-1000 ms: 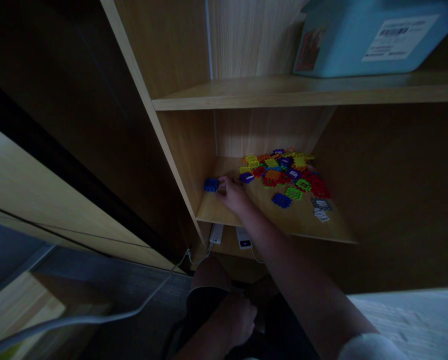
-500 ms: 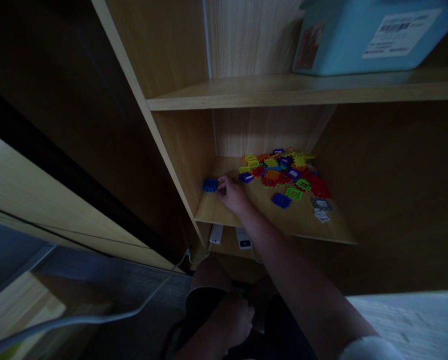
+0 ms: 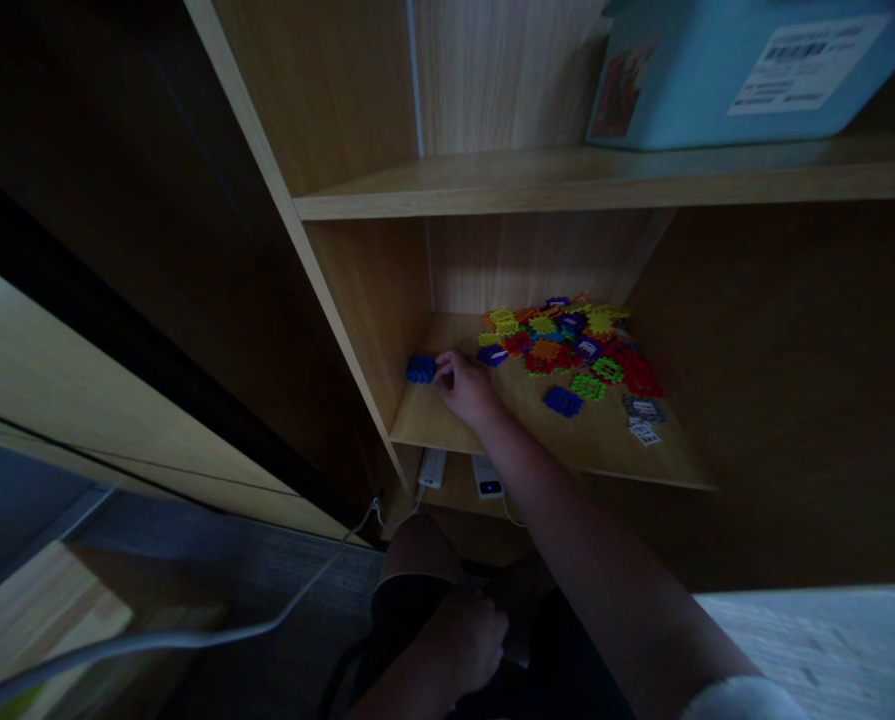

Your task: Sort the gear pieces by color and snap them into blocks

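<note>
My right hand (image 3: 465, 386) reaches into the middle shelf. Its thumb and forefinger pinch together at the right edge of a small stack of blue notched toy tiles (image 3: 421, 369) by the left wall; how many of them the fingers grip is hidden. A single blue toy tile (image 3: 563, 401) lies flat to the right of my wrist. Farther back is a loose heap of gear-edged toy tiles (image 3: 544, 349) in several colours. Low in the view, my left hand (image 3: 471, 638) rests on my lap, its fingers curled closed with nothing visible in them.
A light-blue bin (image 3: 717, 95) with a label stands on the upper shelf (image 3: 492, 190). Grey and white pieces (image 3: 643, 418) lie at the shelf's right. Below are a white power strip (image 3: 432, 467) and a white device (image 3: 487, 478). A pale cable (image 3: 267, 625) crosses the lower left.
Almost nothing differs. My right hand stays at the blue stack with its fingers barely shifted, and my left hand remains on my lap.
</note>
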Available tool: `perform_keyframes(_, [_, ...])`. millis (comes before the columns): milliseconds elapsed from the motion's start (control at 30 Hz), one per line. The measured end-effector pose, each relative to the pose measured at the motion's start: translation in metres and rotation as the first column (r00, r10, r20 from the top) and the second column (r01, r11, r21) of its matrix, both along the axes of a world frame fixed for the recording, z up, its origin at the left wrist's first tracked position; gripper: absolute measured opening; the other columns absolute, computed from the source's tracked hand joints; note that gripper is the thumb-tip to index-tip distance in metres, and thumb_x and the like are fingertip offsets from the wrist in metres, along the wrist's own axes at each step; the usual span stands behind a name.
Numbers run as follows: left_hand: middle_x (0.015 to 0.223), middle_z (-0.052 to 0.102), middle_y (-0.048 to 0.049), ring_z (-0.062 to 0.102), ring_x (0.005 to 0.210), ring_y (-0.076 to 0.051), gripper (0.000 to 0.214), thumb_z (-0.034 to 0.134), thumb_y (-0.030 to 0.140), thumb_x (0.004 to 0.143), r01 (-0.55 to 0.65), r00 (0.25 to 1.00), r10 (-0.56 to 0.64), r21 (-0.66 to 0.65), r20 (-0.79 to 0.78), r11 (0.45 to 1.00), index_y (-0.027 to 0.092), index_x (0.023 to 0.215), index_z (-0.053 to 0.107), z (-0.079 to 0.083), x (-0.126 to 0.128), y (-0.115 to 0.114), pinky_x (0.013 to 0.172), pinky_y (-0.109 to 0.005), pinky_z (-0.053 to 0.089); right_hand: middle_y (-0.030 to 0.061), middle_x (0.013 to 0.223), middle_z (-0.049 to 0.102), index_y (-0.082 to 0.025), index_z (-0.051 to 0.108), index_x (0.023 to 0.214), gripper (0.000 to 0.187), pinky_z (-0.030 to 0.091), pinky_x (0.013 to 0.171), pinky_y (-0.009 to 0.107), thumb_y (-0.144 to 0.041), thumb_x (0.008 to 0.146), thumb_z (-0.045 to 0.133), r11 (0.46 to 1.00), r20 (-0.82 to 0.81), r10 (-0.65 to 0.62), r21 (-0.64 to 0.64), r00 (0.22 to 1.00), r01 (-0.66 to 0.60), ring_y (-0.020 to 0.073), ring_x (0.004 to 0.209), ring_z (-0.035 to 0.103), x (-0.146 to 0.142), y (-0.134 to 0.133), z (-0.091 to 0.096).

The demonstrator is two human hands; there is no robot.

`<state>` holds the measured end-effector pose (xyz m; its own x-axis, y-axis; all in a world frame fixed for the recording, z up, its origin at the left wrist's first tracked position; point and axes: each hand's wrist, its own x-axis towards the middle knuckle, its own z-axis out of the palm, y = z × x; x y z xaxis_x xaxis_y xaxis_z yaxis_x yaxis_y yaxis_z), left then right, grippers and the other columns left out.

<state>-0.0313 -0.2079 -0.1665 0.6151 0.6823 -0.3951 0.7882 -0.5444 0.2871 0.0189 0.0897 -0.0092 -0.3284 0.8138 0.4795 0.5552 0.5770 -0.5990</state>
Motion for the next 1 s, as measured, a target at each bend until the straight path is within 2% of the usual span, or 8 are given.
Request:
perform_keyframes(100, [0.099, 0.083, -0.0206, 0.081, 0.096, -0.038, 0.028, 0.067, 0.036, 0.099, -0.005, 1.000, 0.005, -0.011, -0.016, 1.000, 0.012, 0.103, 0.081, 0.002, 0.002, 0.000, 0.087, -0.050, 0.063, 0.0050, 0.104, 0.084, -0.025, 0.065, 0.120, 0.032, 0.053, 0.105, 0.043, -0.011, 0.091, 0.066, 1.000, -0.004, -0.030, 0.003, 1.000, 0.030, 0.0278, 0.108, 0.076, 0.001, 0.002, 0.000])
perform_keyframes(233, [0.101, 0.083, -0.0213, 0.081, 0.099, -0.039, 0.030, 0.067, 0.038, 0.099, -0.004, 0.999, 0.003, -0.027, -0.045, 1.000, 0.012, 0.105, 0.081, 0.002, 0.003, 0.000, 0.090, -0.053, 0.065, 0.0056, 0.105, 0.085, -0.024, 0.064, 0.121, 0.034, 0.052, 0.108, 0.044, -0.009, 0.091, 0.066, 0.999, 0.010, -0.045, -0.002, 0.999, 0.045, 0.0281, 0.107, 0.076, -0.001, 0.004, -0.003])
perform_keyframes(467, [0.104, 0.083, -0.0200, 0.081, 0.100, -0.037, 0.032, 0.063, 0.039, 0.102, 0.013, 0.999, -0.014, -0.017, -0.053, 1.000, 0.012, 0.108, 0.079, 0.001, 0.001, 0.000, 0.090, -0.051, 0.065, 0.0048, 0.110, 0.085, -0.024, 0.064, 0.124, 0.040, 0.050, 0.111, 0.045, -0.005, 0.089, 0.066, 0.999, 0.001, 0.014, 0.029, 1.000, -0.014, 0.0270, 0.114, 0.074, -0.001, 0.004, -0.009])
perform_keyframes(667, [0.107, 0.083, -0.0205, 0.080, 0.103, -0.039, 0.032, 0.063, 0.038, 0.102, -0.001, 0.997, -0.004, -0.058, -0.080, 0.998, 0.012, 0.112, 0.079, 0.004, 0.001, -0.001, 0.093, -0.055, 0.064, 0.0079, 0.113, 0.083, -0.023, 0.066, 0.125, 0.034, 0.050, 0.110, 0.047, -0.014, 0.092, 0.069, 0.999, 0.030, -0.026, 0.029, 0.999, 0.025, 0.0295, 0.112, 0.074, -0.001, 0.003, -0.005])
perform_keyframes(733, [0.109, 0.082, -0.0211, 0.080, 0.105, -0.040, 0.033, 0.063, 0.038, 0.102, -0.008, 0.997, 0.004, -0.060, -0.073, 0.998, 0.012, 0.114, 0.079, 0.005, 0.002, 0.000, 0.094, -0.055, 0.063, 0.0118, 0.123, 0.081, -0.022, 0.065, 0.128, 0.039, 0.050, 0.109, 0.049, -0.023, 0.091, 0.077, 0.998, 0.046, -0.053, 0.038, 0.998, 0.051, 0.0326, 0.117, 0.072, -0.001, 0.003, -0.006])
perform_keyframes(833, [0.106, 0.082, -0.0214, 0.080, 0.104, -0.040, 0.032, 0.063, 0.037, 0.101, -0.027, 0.996, 0.020, -0.078, -0.084, 0.997, 0.012, 0.111, 0.080, 0.007, 0.003, 0.001, 0.091, -0.054, 0.063, 0.0164, 0.136, 0.076, -0.019, 0.062, 0.135, 0.058, 0.049, 0.111, 0.052, -0.036, 0.086, 0.088, 0.997, 0.088, -0.061, 0.050, 0.994, 0.056, 0.0379, 0.127, 0.067, -0.003, 0.006, -0.009])
perform_keyframes(1000, [0.103, 0.082, -0.0212, 0.080, 0.101, -0.040, 0.030, 0.064, 0.036, 0.100, -0.033, 0.993, 0.020, -0.113, -0.114, 0.993, 0.012, 0.107, 0.081, 0.012, 0.005, 0.004, 0.089, -0.053, 0.063, 0.0166, 0.135, 0.076, -0.019, 0.058, 0.142, 0.067, 0.046, 0.114, 0.054, -0.037, 0.086, 0.090, 0.999, 0.134, -0.031, 0.024, 0.990, 0.028, 0.0388, 0.132, 0.065, -0.008, 0.014, -0.014])
